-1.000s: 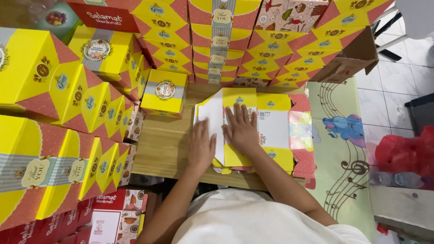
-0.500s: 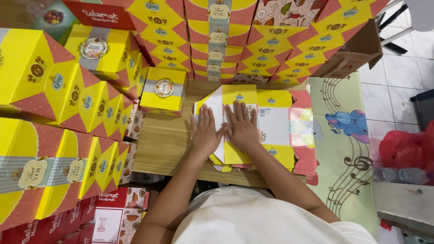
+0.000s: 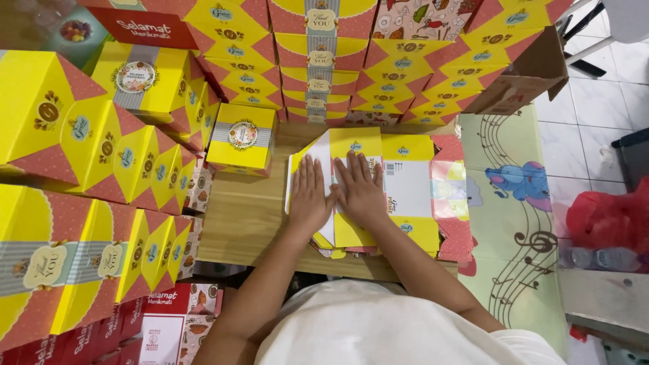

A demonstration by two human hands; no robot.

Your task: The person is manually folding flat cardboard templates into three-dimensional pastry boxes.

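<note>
A flat yellow and red cardboard box blank (image 3: 409,186) lies on top of a pile of blanks on a low wooden table (image 3: 247,216). Its left flap is folded over, showing the white inside. My left hand (image 3: 308,195) lies flat on that white flap, fingers spread. My right hand (image 3: 359,190) presses flat beside it on the yellow panel, the two hands touching at the thumbs. One folded yellow box (image 3: 241,140) stands on the table just left of the blank.
Stacks of folded yellow and red boxes (image 3: 88,155) wall in the table on the left and at the back. A brown carton (image 3: 520,84) stands at the back right. A printed floor mat (image 3: 517,216), a red plastic bag (image 3: 608,220) and tiled floor lie to the right.
My left hand slid up from the flap's lower edge to lie flat beside my right hand. The right hand stayed pressed on the blank.
</note>
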